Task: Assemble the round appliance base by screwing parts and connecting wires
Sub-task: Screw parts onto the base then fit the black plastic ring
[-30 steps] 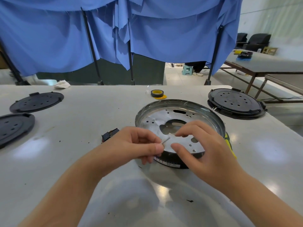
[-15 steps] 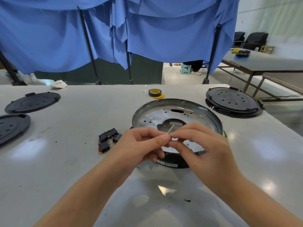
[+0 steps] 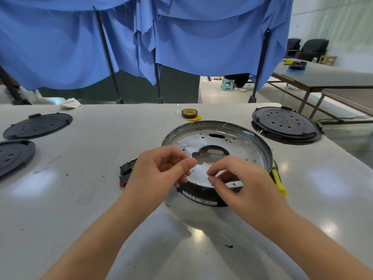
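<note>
The round metal appliance base point(image 3: 262, 147) lies on the white table in front of me, a shiny perforated plate inside a raised rim, with a black labelled band on its near side. My right hand point(image 3: 242, 180) hovers over the near rim and pinches a tiny dark part, apparently a screw point(image 3: 210, 175), between thumb and forefinger. Just to its left, my left hand point(image 3: 159, 170) has curled fingers with the thumb laid against the forefinger; anything inside it is hidden. A small gap separates the two hands.
A yellow-handled screwdriver point(image 3: 280, 183) lies against the base's right side. Small black connectors point(image 3: 125, 172) sit left of my left hand. A tape roll point(image 3: 189, 114) lies behind the base. Black round covers lie at the right point(image 3: 285, 124) and the left point(image 3: 38, 125), point(image 3: 12, 156).
Both hands were pinching one small silvery piece together above the base. They have since parted, and my right hand has drawn away to the right and lower with a small part.
</note>
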Tool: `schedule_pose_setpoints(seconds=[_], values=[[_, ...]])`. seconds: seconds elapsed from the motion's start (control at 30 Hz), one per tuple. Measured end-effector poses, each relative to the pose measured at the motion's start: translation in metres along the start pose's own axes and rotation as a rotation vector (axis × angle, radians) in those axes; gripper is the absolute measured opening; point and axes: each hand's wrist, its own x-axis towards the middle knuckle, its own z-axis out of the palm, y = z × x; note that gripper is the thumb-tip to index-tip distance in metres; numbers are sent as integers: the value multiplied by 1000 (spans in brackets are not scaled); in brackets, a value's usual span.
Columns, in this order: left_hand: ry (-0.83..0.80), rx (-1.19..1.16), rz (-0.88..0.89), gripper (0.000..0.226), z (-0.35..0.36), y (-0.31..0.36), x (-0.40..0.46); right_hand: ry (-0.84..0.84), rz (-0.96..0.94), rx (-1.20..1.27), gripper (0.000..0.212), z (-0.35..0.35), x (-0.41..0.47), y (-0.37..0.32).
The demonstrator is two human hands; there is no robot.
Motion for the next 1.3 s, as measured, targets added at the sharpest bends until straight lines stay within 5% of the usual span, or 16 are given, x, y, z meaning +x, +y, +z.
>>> schedule_pose_setpoints(seconds=[0.5,0.63,0.93,1.13,1.3], values=[[-196,785,434,19,-12,-9,-2,58,59,125,15,-8,8,5],[-215,811,478,4,-8,-11,-1,136,61,201,20,-10,10,4],[-44,722,603,18,-5,-15,3,125,-78,401,20,-3,-2,-30],[128,649,633,15,-6,-12,6,-404,431,854,20,27,-16,-48],[180,653,647,16,-5,-12,5,-263,797,1009,16,39,-10,-31]])
